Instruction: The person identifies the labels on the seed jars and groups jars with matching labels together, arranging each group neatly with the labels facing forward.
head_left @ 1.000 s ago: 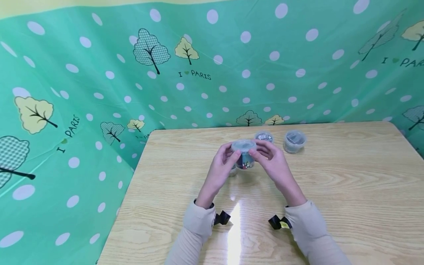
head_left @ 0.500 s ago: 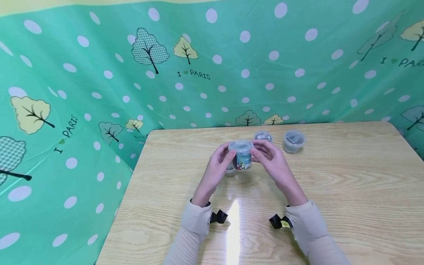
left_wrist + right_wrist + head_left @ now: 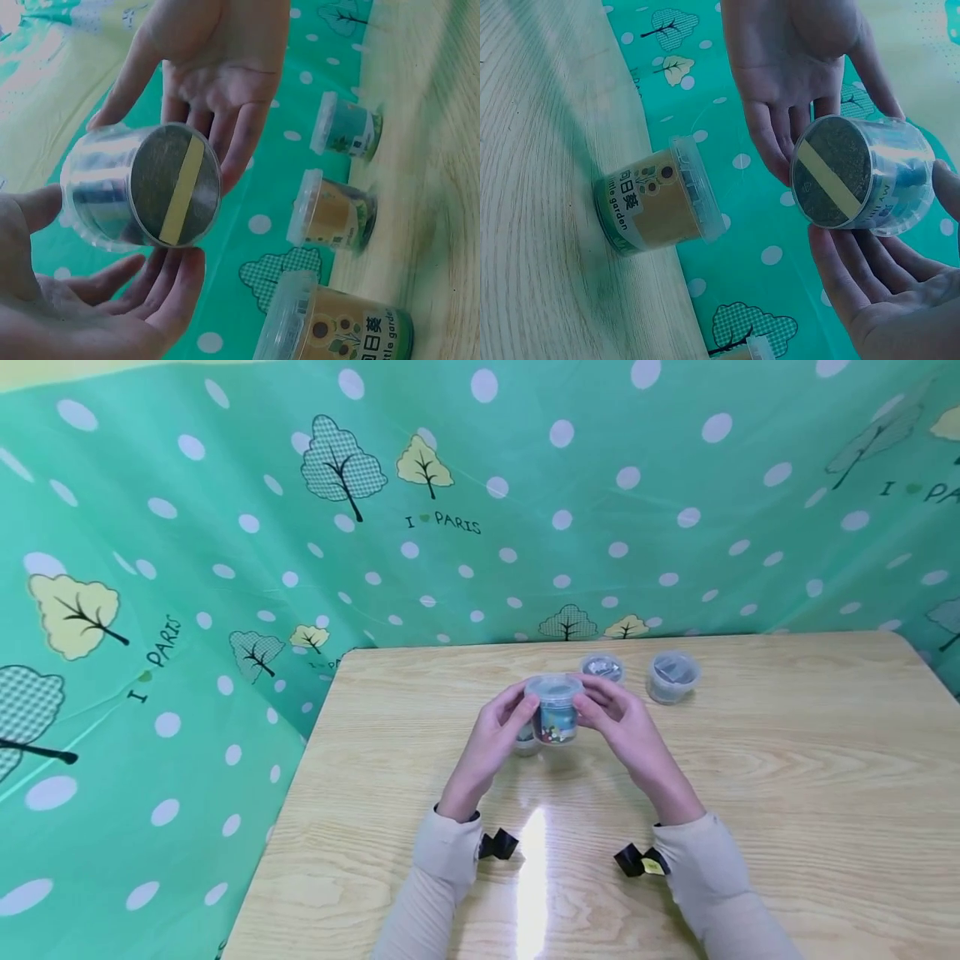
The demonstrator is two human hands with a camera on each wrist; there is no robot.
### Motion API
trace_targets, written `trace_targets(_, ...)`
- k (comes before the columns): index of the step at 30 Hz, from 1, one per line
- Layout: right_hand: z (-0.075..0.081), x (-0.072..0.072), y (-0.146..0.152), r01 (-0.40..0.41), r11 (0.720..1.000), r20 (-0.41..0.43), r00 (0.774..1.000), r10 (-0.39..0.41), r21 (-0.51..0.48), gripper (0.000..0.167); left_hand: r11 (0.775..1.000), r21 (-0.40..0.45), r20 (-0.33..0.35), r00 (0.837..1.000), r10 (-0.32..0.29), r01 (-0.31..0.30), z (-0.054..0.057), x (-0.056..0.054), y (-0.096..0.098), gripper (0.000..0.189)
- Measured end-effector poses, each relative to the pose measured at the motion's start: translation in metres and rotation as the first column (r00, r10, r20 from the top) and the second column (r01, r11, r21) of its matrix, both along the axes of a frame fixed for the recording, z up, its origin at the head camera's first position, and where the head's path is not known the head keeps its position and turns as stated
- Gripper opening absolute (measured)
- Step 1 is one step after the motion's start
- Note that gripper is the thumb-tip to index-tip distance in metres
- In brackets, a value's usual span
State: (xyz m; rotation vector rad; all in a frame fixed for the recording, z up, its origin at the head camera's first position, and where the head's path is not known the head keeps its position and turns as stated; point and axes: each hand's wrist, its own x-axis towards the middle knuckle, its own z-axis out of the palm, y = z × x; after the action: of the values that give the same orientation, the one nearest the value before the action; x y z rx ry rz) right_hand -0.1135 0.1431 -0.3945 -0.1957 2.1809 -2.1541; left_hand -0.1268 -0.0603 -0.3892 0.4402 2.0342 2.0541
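Note:
Between both hands, above the table, is a clear plastic tub (image 3: 557, 714) with a translucent lid and a blue printed label. My left hand (image 3: 491, 739) holds its left side and my right hand (image 3: 626, 727) its right, thumbs at the front below the lid. Seen from below in the left wrist view, the tub's base (image 3: 176, 187) shows dark, soil-like contents and a pale yellow strip. A lidded tub (image 3: 656, 199) with sunflowers and "little garden" on its label stands on the table close behind; in the head view the left hand and held tub partly hide it.
Two more lidded tubs stand towards the back of the wooden table (image 3: 787, 777): a brown-labelled one (image 3: 337, 214) and a green-labelled one (image 3: 349, 131). Behind the table's far edge hangs a green dotted cloth (image 3: 480, 577).
Both hands have turned the held tub slightly, so more of the blue label faces me. It shifted a little left, then back right in view. The standing tubs stay put.

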Motion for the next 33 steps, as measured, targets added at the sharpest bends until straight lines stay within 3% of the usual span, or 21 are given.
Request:
trace_targets(6,-0.0016,-0.0007,-0.0011,0.032,0.999,0.007,0.999,-0.032,-0.002,0.052,0.998,-0.001,-0.025,0.998,0.059,-0.059,0.0001,0.0033,0.0064,0.043)
trace_targets(12,-0.0027,0.0001,-0.0009,0.022,0.999,0.002,1.000,-0.022,0.043,0.052,0.999,0.002,-0.025,0.999,0.037,-0.037,-0.0024,0.0038,0.0088,0.047)
trace_targets(19,-0.0024,0.0000,0.0035,-0.024,0.999,-0.011,1.000,0.024,-0.026,0.048,1.000,-0.003,-0.018,1.000,0.022,-0.022,-0.0031,0.0028,0.0030,0.043)
trace_targets(27,-0.0008,0.0005,0.0043,-0.073,0.997,-0.004,0.997,0.073,-0.022,0.051,1.000,0.019,-0.027,0.999,-0.018,0.018,-0.0047,0.0012,0.0008,0.043)
trace_targets(33,-0.0010,0.0010,0.0007,-0.028,0.999,-0.045,0.999,0.026,-0.041,0.049,1.000,0.014,-0.032,0.999,-0.007,0.008,-0.0050,-0.0009,0.0007,0.045)
